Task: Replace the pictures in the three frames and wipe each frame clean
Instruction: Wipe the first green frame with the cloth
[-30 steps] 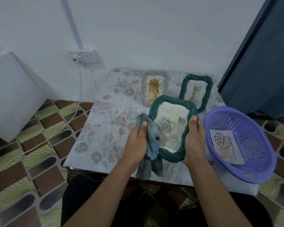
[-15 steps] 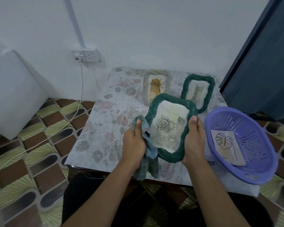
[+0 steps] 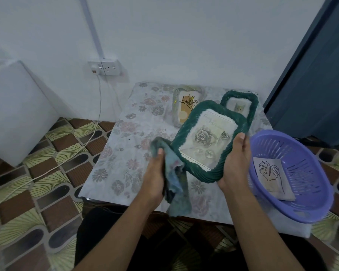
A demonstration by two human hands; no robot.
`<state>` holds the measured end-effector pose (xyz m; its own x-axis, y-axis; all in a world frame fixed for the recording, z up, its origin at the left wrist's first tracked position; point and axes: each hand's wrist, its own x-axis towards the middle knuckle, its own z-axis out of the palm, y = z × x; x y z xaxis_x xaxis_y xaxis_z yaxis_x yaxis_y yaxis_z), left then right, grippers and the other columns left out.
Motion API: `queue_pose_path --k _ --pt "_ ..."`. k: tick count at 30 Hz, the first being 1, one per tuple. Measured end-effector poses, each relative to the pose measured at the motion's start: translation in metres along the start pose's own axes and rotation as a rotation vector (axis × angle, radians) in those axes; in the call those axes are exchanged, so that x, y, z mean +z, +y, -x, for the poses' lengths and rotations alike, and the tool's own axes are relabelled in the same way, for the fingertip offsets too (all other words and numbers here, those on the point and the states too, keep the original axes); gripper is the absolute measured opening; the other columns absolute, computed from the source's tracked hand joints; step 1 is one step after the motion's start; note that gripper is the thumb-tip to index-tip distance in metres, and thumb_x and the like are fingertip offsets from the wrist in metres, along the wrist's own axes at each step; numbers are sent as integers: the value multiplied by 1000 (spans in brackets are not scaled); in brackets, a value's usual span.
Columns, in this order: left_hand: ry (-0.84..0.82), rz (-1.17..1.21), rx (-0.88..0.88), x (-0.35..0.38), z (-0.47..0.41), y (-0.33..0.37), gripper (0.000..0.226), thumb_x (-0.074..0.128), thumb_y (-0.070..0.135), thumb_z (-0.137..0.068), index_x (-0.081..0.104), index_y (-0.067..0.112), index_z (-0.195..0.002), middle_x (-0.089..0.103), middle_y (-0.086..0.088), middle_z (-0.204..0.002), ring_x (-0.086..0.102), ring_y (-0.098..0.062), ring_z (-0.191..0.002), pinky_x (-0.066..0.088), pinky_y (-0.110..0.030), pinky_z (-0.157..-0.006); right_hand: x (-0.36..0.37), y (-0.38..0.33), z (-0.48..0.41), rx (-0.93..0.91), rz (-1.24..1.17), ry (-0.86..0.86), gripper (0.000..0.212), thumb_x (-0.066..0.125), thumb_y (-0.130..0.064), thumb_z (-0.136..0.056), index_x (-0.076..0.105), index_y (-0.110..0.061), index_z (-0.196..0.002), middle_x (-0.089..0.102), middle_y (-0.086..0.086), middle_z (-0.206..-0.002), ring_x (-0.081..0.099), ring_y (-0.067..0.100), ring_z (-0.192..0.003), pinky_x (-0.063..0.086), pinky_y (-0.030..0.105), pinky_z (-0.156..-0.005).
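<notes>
Over the floral tabletop (image 3: pixel 123 153), set against a white wall (image 3: pixel 184 36) on a tiled floor (image 3: pixel 47 173), a green frame (image 3: pixel 186 124) is gripped by the right hand (image 3: pixel 236 159) and a cloth (image 3: pixel 174 173) is clutched at its rim by the left hand (image 3: pixel 155 173).

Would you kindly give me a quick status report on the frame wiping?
Left hand grips cloth at rose frame, left edge. Right hand holds it up. Nothing in the way.

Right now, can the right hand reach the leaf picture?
Likely yes, once freed: the right hand grips the rose frame, but the leaf picture lies uncovered in the basket beside it.
</notes>
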<state>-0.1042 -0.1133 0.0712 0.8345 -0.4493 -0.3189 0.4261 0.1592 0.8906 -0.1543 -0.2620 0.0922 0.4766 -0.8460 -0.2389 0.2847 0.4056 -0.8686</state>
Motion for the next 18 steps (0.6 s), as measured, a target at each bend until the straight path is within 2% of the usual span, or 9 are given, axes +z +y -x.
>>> queue_pose_path --k 2,4,5,6,7,9,12,15,18 --pt "-29 -48 84 7 0 -2 36 51 42 -91 60 15 -113 73 -10 -104 73 -15 -91 57 -26 -76 5 5 6 -41 -4 -3 20 41 -38 -107 56 -47 -116 63 -24 -115 62 3 -113 49 35 -105" --pt "46 -41 154 11 -6 -5 23 55 31 -97 62 15 -111 75 -1 -97 72 -17 -95 56 -29 -83 7 12 12 -63 -25 7 28 41 -37 -106 51 -39 -132 58 -27 -117 58 -3 -111 45 27 -103" --pt "92 -42 181 12 -9 -5 19 55 29 -99 64 15 -108 76 1 -94 71 -18 -94 56 -29 -82 7 14 15 -65 -39 6 32 42 -36 -106 50 -33 -137 59 -22 -121 58 -1 -113 45 26 -101" --pt "124 -39 208 12 -11 -4 18 54 28 -100 65 16 -106 76 0 -94 71 -19 -94 56 -30 -83 5 18 15 -77 -67 -14 28 43 -32 -106 54 -27 -132 62 -16 -119 60 3 -109 48 27 -97" --pt "139 -24 232 11 -14 -3 18 54 28 -100 66 17 -106 76 -1 -95 71 -20 -95 56 -32 -86 3 20 15 -76 -109 -43 19 43 -25 -107 59 -22 -118 66 -10 -109 63 6 -99 52 29 -88" --pt "162 -27 279 6 -18 1 19 53 30 -100 68 17 -103 75 0 -92 70 -18 -91 56 -36 -87 -4 18 13 -38 -197 -98 20 40 -14 -105 59 -18 -100 66 -5 -89 62 10 -80 51 27 -68" --pt "191 -116 326 -3 -25 9 27 51 34 -101 67 14 -92 70 -4 -82 67 -20 -79 54 -36 -76 -13 6 5 125 -259 -181 30 34 -25 -101 62 -16 -106 69 1 -90 63 19 -81 49 27 -66" --pt "198 -248 365 -13 -33 17 38 48 40 -101 61 11 -80 61 -10 -72 59 -21 -68 47 -38 -66 -20 -10 -7 235 -72 -274 35 41 -39 -94 60 -14 -111 67 9 -98 60 27 -92 49 32 -73" --pt "137 -353 377 -20 -38 24 34 45 38 -103 57 19 -78 61 -1 -74 58 -15 -70 49 -35 -71 -23 -26 -14 312 224 -406 44 48 -41 -95 65 -6 -114 71 10 -103 67 30 -93 55 36 -78"
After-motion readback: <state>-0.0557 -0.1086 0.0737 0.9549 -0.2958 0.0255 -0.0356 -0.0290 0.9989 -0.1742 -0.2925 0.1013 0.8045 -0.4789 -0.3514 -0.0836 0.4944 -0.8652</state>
